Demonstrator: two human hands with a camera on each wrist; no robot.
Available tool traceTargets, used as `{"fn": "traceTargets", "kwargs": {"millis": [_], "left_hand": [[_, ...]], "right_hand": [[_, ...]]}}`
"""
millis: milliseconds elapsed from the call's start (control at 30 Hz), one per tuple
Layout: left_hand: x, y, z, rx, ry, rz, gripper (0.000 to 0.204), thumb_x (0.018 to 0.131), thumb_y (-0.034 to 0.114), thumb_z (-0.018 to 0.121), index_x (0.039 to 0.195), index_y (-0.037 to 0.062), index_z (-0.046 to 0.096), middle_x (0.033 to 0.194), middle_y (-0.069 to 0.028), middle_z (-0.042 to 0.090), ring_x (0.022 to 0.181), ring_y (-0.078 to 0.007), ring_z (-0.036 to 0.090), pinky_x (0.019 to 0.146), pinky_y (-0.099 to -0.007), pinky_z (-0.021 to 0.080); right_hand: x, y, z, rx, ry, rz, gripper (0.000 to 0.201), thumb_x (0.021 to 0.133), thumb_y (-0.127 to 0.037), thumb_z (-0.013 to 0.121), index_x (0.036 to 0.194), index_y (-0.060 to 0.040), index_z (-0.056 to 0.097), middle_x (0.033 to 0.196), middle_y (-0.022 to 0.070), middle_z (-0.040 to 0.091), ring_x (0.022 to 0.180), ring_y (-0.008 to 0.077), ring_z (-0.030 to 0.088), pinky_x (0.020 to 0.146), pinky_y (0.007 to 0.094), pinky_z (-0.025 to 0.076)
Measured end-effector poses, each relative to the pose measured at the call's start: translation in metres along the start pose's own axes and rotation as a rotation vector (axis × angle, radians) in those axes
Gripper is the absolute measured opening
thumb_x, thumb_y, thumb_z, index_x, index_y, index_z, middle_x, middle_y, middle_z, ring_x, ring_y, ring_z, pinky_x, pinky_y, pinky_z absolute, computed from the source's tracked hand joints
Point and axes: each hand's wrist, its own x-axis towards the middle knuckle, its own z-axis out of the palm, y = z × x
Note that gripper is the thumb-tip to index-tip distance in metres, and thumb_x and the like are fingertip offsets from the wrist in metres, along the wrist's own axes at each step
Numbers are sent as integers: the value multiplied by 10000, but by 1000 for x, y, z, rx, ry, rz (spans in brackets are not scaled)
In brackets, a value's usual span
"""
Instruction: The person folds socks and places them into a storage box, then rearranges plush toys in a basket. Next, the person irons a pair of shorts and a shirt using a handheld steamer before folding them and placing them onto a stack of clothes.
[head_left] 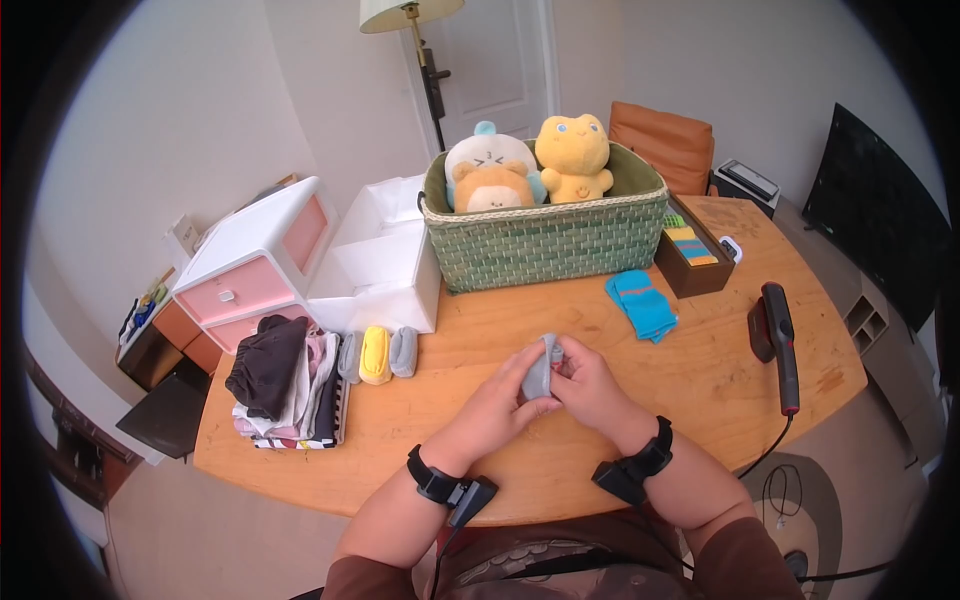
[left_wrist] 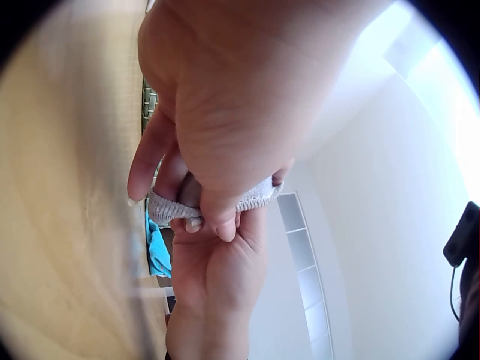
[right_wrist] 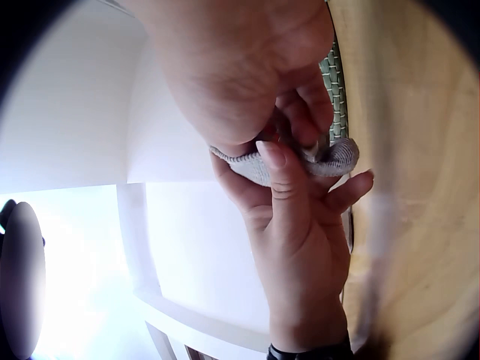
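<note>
Both hands meet over the table's front half around a grey sock (head_left: pixel 537 378). My left hand (head_left: pixel 500 398) grips one side of it, with the thumb pressed over the ribbed cuff (left_wrist: pixel 255 198). From the other side my right hand (head_left: pixel 598 388) holds the sock, some of its fingers tucked inside the opening in the right wrist view. The far end of the fabric (right_wrist: pixel 343 156) is bunched beside the fingers. A pair of blue socks (head_left: pixel 641 305) lies flat behind the right hand. Left of the hands stand rolled socks, a yellow one (head_left: pixel 375 355) between grey ones (head_left: pixel 403 352).
A green woven basket (head_left: pixel 545 248) with plush toys stands at the back. Folded clothes (head_left: pixel 290 385), a white box (head_left: pixel 385 300) and a pink-white drawer unit (head_left: pixel 250 265) fill the left. On the right are a brown box (head_left: pixel 690 280) and a corded black appliance (head_left: pixel 780 345).
</note>
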Motion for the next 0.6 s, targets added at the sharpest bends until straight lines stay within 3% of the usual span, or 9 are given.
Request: {"fn": "traceTargets", "kwargs": {"millis": [33,233,367,467,600], "left_hand": [[0,0,0,-117,-38,-93,773,858,171,758,1487,66,320,1366,-200,496,1140,-288,600,885,-362,537],[-2,-11,6,-520,-31,-133,859,812,51,793,1498,101,277,1336,-92,520,1154,-146,560,914,-305,526],[0,-3,1,-516,-36,-108,876,789,15,801,1484,107,274,1320,-67,519,1142,-128,555,907,-297,525],[1,-2,-1,-570,-63,-203,915,747,-58,805,1465,143,274,1299,-58,489,1149,-171,558,938,-332,517],[1,-4,-1,-665,-84,-200,906,734,-80,802,1442,149,285,1255,-45,496,1057,-161,598,854,-316,539]], "right_hand": [[2,4,0,65,-29,-13,167,933,-4,564,1100,-1,549,901,25,630,765,66,607,634,237,495],[0,3,2,252,-117,3,252,936,5,558,1188,-1,556,1033,33,646,919,83,633,789,252,532],[2,2,1,252,-168,36,255,944,-11,568,1199,-6,572,1068,30,654,952,92,638,831,266,535],[4,7,-4,296,-200,84,212,947,-51,593,1157,-19,598,1049,19,659,934,93,640,813,256,533],[5,9,-10,286,-215,149,178,951,-90,613,1120,-35,615,1036,10,663,909,94,642,791,246,531]]}}
